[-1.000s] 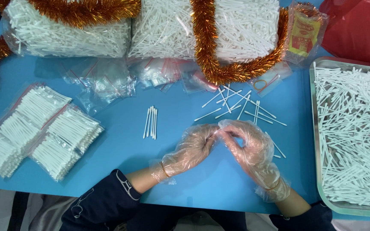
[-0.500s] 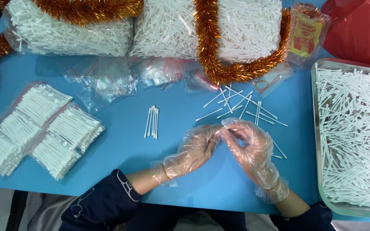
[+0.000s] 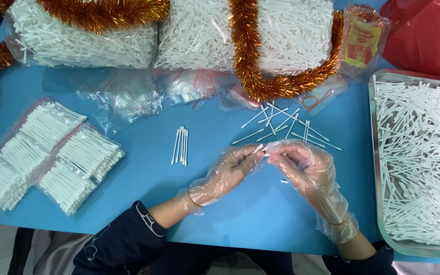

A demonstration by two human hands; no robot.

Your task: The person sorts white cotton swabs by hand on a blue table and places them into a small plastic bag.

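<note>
White cotton swabs (image 3: 258, 148) are still pinched between the fingers of the gloved left hand (image 3: 226, 172) and right hand (image 3: 304, 165); little has shifted.

A blue table (image 3: 260, 214) carries everything. At its back edge lie 2 big clear bags of white swabs (image 3: 82, 40), draped with orange tinsel (image 3: 250, 76). Empty small plastic bags (image 3: 128, 97) lie in front of them. On the left sit filled packs of swabs (image 3: 47, 153). A small row of swabs (image 3: 180, 145) and a loose scatter of swabs (image 3: 286, 125) lie mid-table. A metal tray (image 3: 375, 168) of swabs sits on the right.
</note>
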